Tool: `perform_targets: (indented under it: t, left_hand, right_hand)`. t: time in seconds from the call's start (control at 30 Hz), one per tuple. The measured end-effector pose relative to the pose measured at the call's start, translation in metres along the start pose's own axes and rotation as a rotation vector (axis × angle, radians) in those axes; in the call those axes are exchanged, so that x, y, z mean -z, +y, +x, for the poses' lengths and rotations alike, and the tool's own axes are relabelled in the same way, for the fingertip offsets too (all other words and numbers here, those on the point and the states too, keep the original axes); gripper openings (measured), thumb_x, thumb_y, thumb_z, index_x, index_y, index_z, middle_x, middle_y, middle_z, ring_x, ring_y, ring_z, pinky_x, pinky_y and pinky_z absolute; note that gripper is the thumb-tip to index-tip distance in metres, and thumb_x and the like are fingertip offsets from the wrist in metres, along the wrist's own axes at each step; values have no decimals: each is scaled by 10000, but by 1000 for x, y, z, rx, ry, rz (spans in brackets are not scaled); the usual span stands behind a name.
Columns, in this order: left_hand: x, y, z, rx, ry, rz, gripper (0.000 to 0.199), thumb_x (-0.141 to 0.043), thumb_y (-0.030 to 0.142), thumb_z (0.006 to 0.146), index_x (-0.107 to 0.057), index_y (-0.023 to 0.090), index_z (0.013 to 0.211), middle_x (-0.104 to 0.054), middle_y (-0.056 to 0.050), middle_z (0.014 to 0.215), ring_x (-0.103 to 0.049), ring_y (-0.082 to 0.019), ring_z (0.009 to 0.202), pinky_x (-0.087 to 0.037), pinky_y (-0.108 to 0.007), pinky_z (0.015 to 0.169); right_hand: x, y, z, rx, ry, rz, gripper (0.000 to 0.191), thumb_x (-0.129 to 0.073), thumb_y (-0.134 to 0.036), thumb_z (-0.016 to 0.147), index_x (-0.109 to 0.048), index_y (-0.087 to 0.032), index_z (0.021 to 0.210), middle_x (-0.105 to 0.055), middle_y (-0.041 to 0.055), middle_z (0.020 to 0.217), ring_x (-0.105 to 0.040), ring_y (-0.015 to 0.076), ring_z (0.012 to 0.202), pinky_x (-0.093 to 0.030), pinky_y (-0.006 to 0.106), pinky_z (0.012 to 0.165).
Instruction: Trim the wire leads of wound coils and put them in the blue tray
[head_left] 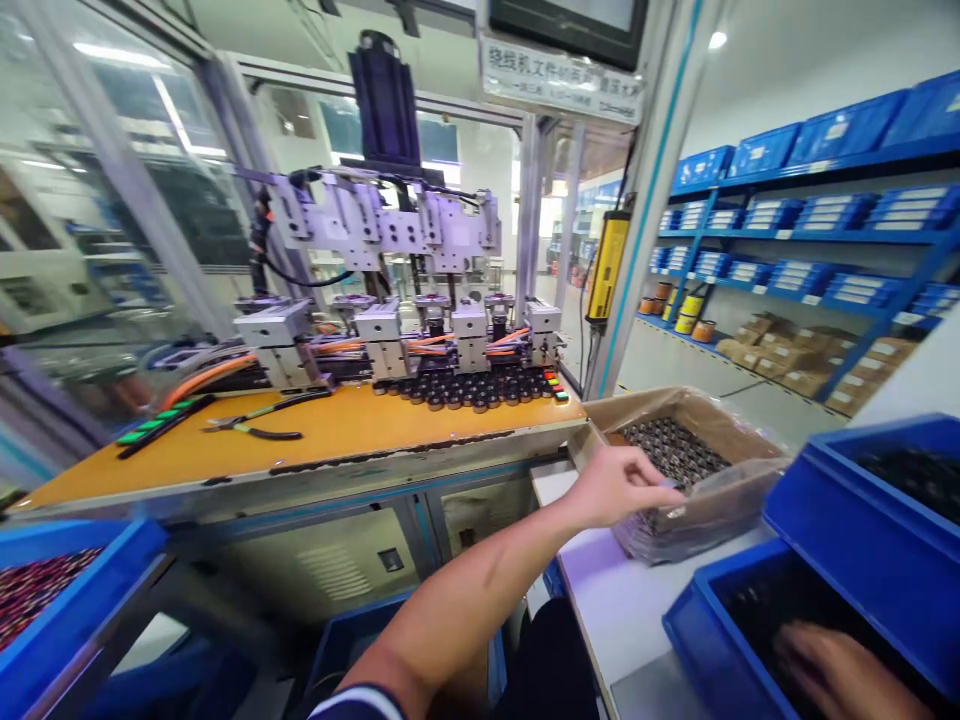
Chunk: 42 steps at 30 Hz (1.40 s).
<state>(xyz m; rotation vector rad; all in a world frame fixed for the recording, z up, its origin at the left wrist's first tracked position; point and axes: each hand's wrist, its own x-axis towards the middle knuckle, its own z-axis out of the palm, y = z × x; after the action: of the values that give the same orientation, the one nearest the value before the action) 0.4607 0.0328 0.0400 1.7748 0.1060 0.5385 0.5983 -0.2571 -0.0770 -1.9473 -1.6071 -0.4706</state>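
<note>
The left hand [616, 487] was above the near side of a plastic-lined cardboard box [739, 492], its grip closed in a thumb-and-finger pinch; whether anything sat in it could not be told. Small metallic parts [675, 447] filled the box just beyond that grip. The right hand [829, 660] was blurred inside the lower blue bin [694, 628], among dark contents [772, 600]; whether its grip was open or closed could not be told.

The step in hand seemed to be gathering parts with both hands. The next move appeared to call for a lift straight up from each container before any sideways travel.

The bin's walls enclosed the right grip, and the upper blue bin [795, 482] crowded its far side. Nearer than the left grip, the white bench [600, 590] offered bare room; leftward and beyond, black round parts [480, 390] lined the orange-topped bench [352, 425] before the winding machine [386, 345].
</note>
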Motion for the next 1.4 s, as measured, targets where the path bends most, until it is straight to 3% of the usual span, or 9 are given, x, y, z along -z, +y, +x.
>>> perform_targets:
  t: [0.1,0.23,0.37,0.47,0.57,0.7,0.83,1.1,1.4]
  left_hand:
    - [18,5,-60,8,-3,-291,601,-943,361,453,-700,110,942,-654,-12,779,-540,-64,616,-454,-200,601]
    - [25,11,-113,-48,14,-435,458,-949,244,477,-766,138,882,-615,-29,871,-490,-29,599,-434,-187,584]
    - [28,15,-137,-58,-28,-507,350,-917,192,548,-780,152,867,-656,-78,973,-535,-46,635,-482,-201,611]
    - [30,17,-149,-3,-51,-529,344,-894,191,591,-778,139,911,-685,-99,969,-559,-60,649,-497,-203,616]
    - [28,17,-160,114,-73,-560,400,-896,256,605,-773,126,963,-704,-93,915,-569,-63,631,-491,-202,609]
    - [20,15,-166,270,-119,-649,491,-911,325,576,-766,139,1007,-728,-83,915,-613,-73,627,-505,-204,622]
    - [12,13,-165,361,-148,-687,550,-922,310,552,-747,126,1040,-718,-32,712,-635,-80,591,-508,-187,605]
    - [3,16,-166,336,-128,-731,476,-919,231,559,-743,112,985,-744,-24,720,-679,-78,646,-553,-182,690]
    - [3,17,-164,297,-85,-753,410,-905,152,563,-760,131,946,-781,-31,764,-709,-94,672,-575,-187,710]
  right_hand:
    - [13,-9,13,26,-74,-29,162,-560,-228,889,-691,-239,796,-701,12,736,-698,195,608,-601,239,516]
    - [35,-50,46,-33,-9,-98,104,-552,-267,950,-627,-208,906,-651,12,771,-655,174,615,-560,264,550]
    - [45,-130,83,25,93,-18,71,-577,-211,968,-600,-194,1033,-661,43,936,-654,153,747,-546,246,682]
    - [43,-188,101,93,108,154,105,-566,-116,946,-597,-191,1012,-657,31,894,-651,135,790,-536,209,711]
    - [37,-215,104,124,121,270,160,-561,-75,927,-595,-177,1045,-663,49,901,-659,142,817,-551,204,709]
    - [32,-213,96,97,95,354,192,-560,-40,911,-608,-167,1047,-636,69,930,-644,161,840,-551,238,704]
    - [31,-205,92,57,46,430,199,-555,-31,917,-613,-158,1059,-584,74,965,-612,168,878,-536,269,734]
    - [27,-204,89,89,64,416,243,-544,5,920,-617,-134,1106,-563,88,1000,-593,160,905,-536,253,739]
    - [27,-201,85,193,69,284,297,-591,-64,908,-575,-109,1201,-586,148,1091,-598,242,1008,-565,357,813]
